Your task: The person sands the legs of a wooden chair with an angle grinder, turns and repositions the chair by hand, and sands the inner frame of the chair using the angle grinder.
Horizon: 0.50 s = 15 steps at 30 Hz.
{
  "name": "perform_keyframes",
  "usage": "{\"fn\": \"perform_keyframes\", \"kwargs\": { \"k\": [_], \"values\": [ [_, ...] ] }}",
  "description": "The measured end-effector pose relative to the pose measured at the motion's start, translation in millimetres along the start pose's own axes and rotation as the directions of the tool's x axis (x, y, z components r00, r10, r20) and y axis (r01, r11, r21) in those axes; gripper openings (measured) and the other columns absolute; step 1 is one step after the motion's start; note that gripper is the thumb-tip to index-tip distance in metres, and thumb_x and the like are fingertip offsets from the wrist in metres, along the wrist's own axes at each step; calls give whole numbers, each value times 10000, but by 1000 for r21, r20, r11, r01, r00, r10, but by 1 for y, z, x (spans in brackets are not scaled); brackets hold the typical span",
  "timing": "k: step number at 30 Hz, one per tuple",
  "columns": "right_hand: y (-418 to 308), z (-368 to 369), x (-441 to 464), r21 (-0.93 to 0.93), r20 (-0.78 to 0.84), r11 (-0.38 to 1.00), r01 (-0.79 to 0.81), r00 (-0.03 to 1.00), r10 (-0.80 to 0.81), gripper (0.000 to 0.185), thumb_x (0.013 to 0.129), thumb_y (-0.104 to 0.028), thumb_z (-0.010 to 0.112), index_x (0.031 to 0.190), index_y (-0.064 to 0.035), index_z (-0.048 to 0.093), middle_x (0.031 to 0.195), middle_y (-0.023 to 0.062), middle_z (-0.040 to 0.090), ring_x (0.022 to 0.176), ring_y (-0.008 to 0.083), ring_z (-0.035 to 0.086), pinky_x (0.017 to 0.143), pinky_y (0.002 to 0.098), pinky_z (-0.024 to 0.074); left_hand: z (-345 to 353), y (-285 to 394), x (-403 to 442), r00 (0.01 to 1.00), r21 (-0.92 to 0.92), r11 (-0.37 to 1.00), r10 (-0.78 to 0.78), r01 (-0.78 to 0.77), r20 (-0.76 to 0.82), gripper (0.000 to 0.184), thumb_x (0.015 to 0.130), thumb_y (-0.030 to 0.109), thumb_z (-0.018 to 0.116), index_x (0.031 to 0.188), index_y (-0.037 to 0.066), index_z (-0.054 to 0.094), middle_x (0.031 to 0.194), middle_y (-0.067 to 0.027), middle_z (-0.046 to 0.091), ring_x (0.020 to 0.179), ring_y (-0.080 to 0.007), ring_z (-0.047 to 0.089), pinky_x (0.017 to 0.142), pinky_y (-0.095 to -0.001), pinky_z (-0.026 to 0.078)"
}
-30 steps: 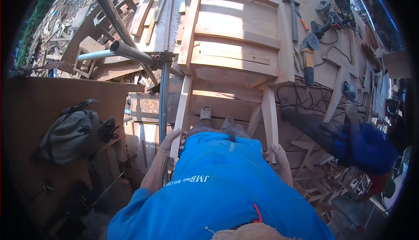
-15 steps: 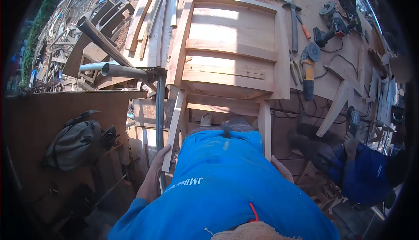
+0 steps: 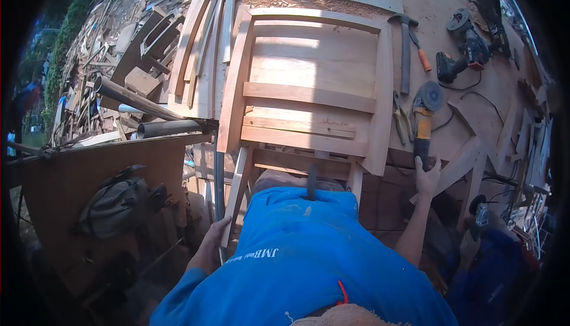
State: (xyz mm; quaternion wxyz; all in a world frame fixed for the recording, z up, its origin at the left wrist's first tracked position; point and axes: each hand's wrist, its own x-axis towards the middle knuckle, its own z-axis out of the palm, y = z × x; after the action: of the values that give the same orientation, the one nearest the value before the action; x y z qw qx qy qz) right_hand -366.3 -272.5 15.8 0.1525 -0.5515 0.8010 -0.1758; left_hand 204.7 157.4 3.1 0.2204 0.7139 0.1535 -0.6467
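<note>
A pale wooden frame [image 3: 309, 96] with crossbars lies on the worktable in front of me. Two legs extend from it towards my body. My left hand [image 3: 212, 242] is closed against the left wooden leg [image 3: 236, 198], its fingers partly hidden behind the wood. Over on the right, my right hand [image 3: 427, 176] has its fingers around the rear end of a yellow angle grinder [image 3: 423, 125]. The grinder lies on the table with its disc pointing away from me.
Beyond the frame's right side lie a hammer [image 3: 405, 53], an orange-handled tool [image 3: 423, 59], pliers [image 3: 402, 121] and a cordless grinder [image 3: 469, 47]. A co-worker's hand [image 3: 469, 246] holds another grinder [image 3: 480, 216] at lower right. Metal pipes [image 3: 169, 128] jut out at left.
My right hand has come up from beside my body to the yellow angle grinder's rear end. My left hand stays by the wooden leg. The view has shifted slightly.
</note>
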Motion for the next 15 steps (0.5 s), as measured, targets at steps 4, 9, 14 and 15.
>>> {"fn": "perform_keyframes", "kwargs": {
  "k": [4,9,14,15],
  "values": [
    [14,44,36,-98,109,995,-26,993,37,833,814,-362,836,1459,12,467,1262,259,643,1187,410,639,1020,474,495,13,18,-16,997,-50,997,-61,63,43,554,966,510,656,1135,-13,723,984,-132,743,874,-245,722,767,-383,576],
    [-4,53,45,-164,62,982,-97,992,109,802,758,-293,809,1423,2,472,1165,282,677,1102,466,671,962,524,521,-24,37,16,931,166,954,-283,249,230,479,945,396,722,1201,-8,708,1104,-149,754,1001,-261,731,899,-432,581],
    [-29,39,52,-288,49,957,-44,997,60,683,697,-226,793,1295,-12,541,1039,242,708,980,436,707,844,513,542,-43,37,31,856,221,910,-407,351,318,536,888,275,807,1313,-13,650,1192,-149,747,1055,-268,737,987,-406,576],
    [-33,35,57,-297,30,954,-26,999,36,632,692,-215,786,1247,-5,568,1000,225,714,942,423,718,816,504,546,-34,49,21,860,265,896,-426,357,283,523,884,263,809,1302,-11,655,1191,-148,747,1052,-266,738,988,-402,577]
  ]
}}
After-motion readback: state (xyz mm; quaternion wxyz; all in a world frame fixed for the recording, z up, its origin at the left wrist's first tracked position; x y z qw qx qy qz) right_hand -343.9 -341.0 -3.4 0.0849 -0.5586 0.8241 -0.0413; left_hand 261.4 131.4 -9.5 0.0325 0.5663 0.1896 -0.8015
